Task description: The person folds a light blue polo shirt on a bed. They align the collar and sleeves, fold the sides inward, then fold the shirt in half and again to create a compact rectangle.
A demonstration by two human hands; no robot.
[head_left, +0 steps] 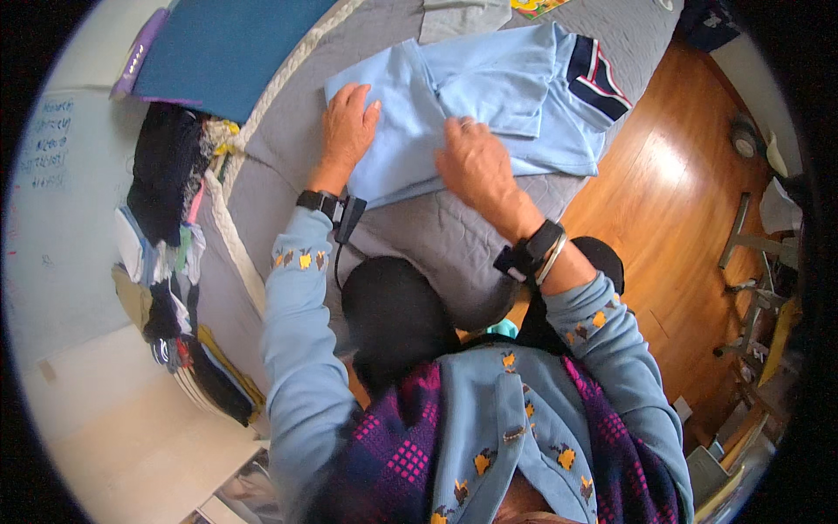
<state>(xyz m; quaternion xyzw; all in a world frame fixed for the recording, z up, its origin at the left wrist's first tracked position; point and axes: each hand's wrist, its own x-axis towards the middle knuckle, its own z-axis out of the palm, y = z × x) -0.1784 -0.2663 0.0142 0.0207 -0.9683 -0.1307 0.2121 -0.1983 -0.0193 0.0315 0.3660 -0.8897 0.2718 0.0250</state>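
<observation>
A light blue polo shirt [399, 144] lies partly folded on the grey quilted bedspread [419, 236]. Its navy collar [596, 82], trimmed in red and white, points to the right, and a short sleeve [497, 98] is laid across the body. My left hand [347, 128] rests on the shirt's left edge with its thumb apart from the fingers. Over the lower middle, by the sleeve's fold, is my right hand [476, 157], its fingers bent down to the fabric. Those fingertips are hidden, so whether they pinch cloth is unclear.
Folded clothes [167, 177] are stacked along the bed's left side, beside a white braided edging [229, 223]. A grey cloth [461, 16] lies beyond the shirt. Wooden floor [628, 216] drops away at right, with a metal-legged stand [753, 314] farther over.
</observation>
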